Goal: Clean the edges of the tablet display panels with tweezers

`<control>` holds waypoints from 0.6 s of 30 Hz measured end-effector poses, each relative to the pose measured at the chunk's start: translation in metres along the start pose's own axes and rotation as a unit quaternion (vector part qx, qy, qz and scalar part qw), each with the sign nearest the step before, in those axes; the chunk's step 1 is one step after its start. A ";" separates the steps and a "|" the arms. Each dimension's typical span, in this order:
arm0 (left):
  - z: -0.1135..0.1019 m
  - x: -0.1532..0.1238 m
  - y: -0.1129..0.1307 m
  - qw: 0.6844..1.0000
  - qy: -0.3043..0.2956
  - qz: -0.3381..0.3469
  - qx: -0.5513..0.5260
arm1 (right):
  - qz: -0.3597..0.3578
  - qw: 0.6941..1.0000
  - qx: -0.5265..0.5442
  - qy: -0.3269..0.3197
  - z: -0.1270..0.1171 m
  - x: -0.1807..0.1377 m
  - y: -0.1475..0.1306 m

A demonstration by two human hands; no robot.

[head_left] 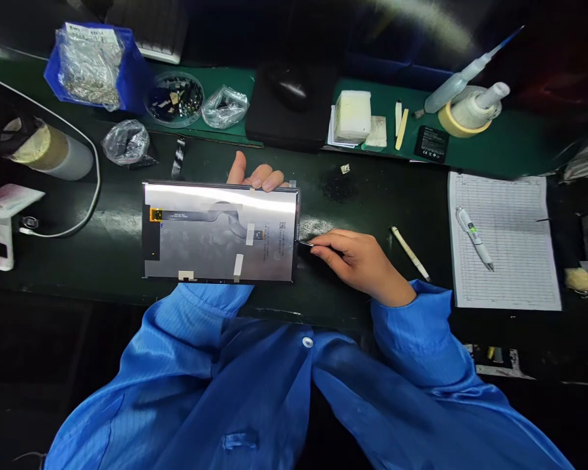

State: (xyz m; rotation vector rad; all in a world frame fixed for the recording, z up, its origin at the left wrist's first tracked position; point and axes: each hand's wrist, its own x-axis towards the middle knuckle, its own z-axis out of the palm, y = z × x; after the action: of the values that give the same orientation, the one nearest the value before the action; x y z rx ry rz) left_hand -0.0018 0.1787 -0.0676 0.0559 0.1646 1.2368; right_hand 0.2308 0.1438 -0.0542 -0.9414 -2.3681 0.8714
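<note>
A tablet display panel (200, 245) lies back side up across my left hand (257, 175). The thumb and fingertips show past its far edge; the rest of that hand is under the panel. A ribbon cable (191, 216) runs over the silvery back, beside small strips of white tape (238, 264). In my right hand (355, 258) thin metal tweezers (306, 243) are pinched between thumb and fingers. Their tip meets the panel's right edge; whether it grips anything there is too small to tell.
Black crumbs (338, 186) and a white stick (410, 253) lie right of the panel. A pen (475, 240) rests on a printed form (504, 274). Behind stand a blue bin (134, 72), a dish of small parts (174, 98), a white block (353, 116) and bottles (477, 108).
</note>
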 end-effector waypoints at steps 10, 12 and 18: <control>0.002 -0.001 -0.001 1.000 0.005 -0.006 -0.012 | 0.011 1.000 0.018 0.009 0.001 -0.002 0.001; 0.002 -0.001 -0.002 1.000 -0.005 -0.008 -0.010 | -0.010 1.000 0.011 0.007 0.001 -0.001 0.002; 0.003 -0.002 -0.002 1.000 0.010 -0.003 -0.004 | 0.027 0.999 0.028 0.009 0.001 -0.002 0.002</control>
State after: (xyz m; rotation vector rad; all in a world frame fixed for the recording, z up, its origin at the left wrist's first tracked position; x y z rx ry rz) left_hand -0.0003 0.1763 -0.0645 0.0365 0.1765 1.2323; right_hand 0.2322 0.1429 -0.0564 -0.9903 -2.3008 0.9395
